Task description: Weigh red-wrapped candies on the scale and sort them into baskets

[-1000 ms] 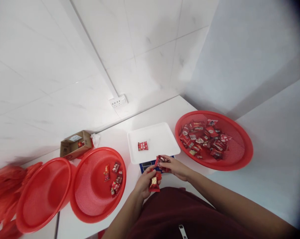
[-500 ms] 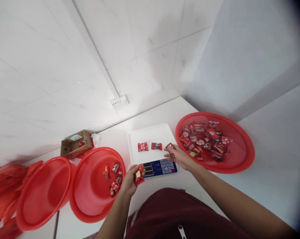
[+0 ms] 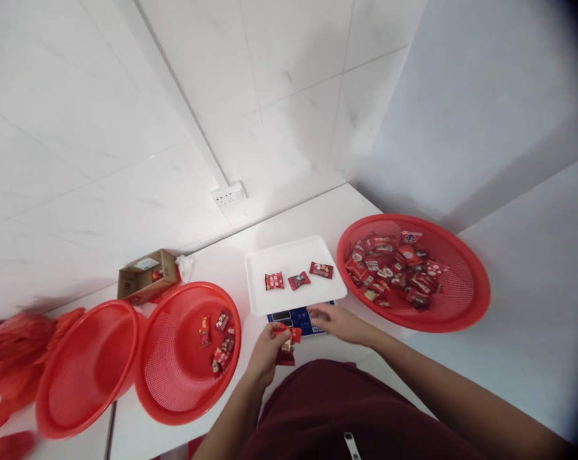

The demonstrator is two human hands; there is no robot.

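Note:
My left hand [image 3: 266, 352] is closed on a small red bag [image 3: 285, 345] just in front of the blue scale [image 3: 293, 315]. My right hand [image 3: 339, 324] lies over the scale's keypad, next to the bag, its fingers stretched out and holding nothing I can see. Three red candy packets [image 3: 298, 278] lie in a row on the scale's white tray [image 3: 269, 303]. A large red basket [image 3: 465, 294] to the right is full of several red candy packets [image 3: 389, 268].
A red basket [image 3: 174, 390] on the left holds several packets, and another red basket [image 3: 85, 367] overlaps it. A small cardboard box [image 3: 145, 276] stands behind them. Red bags [image 3: 11, 345] pile at the far left. A wall socket [image 3: 228, 193] sits above the white table.
Two more packets have landed on the white tray. My right hand went out to the tray and came back over the keypad. My left hand swung left, then returned with the red bag.

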